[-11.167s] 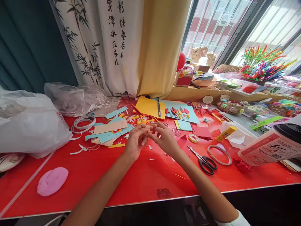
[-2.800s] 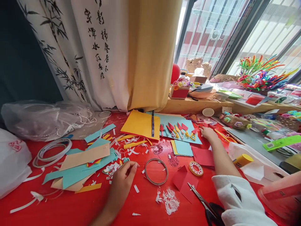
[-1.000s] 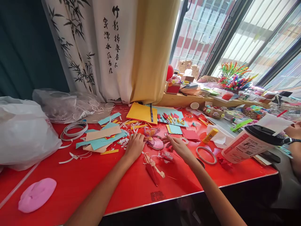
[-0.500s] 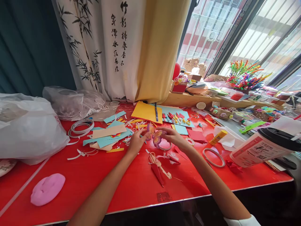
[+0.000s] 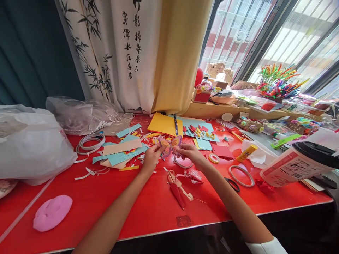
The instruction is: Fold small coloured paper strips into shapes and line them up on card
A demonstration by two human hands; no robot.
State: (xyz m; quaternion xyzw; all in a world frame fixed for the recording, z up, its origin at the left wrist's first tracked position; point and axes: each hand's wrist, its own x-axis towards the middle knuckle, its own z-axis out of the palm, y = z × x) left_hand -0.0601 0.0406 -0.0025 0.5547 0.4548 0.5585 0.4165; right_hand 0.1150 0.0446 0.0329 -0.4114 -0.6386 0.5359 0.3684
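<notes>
A purple and orange paper butterfly is held up over the table, its wings spread flat toward me. My left hand pinches its left wing, and my right hand grips the right wing between thumb and fingers. Just below the butterfly lies a ring of tape. Closer to me on the red table is a folded red paper piece with a beige paper strip across it. Blue and beige paper sheets lie in a pile left of my left hand.
Yellow card sheets lie at the back. To the right are a glue stick, a large tape ring, black scissor handles and a tall paper cup. On the left sit a white plastic bag and a pink lump.
The butterfly has turned from a tilted, partly folded pose to level with both wings spread. My right hand has shifted slightly left and down, uncovering the black scissor handles.
</notes>
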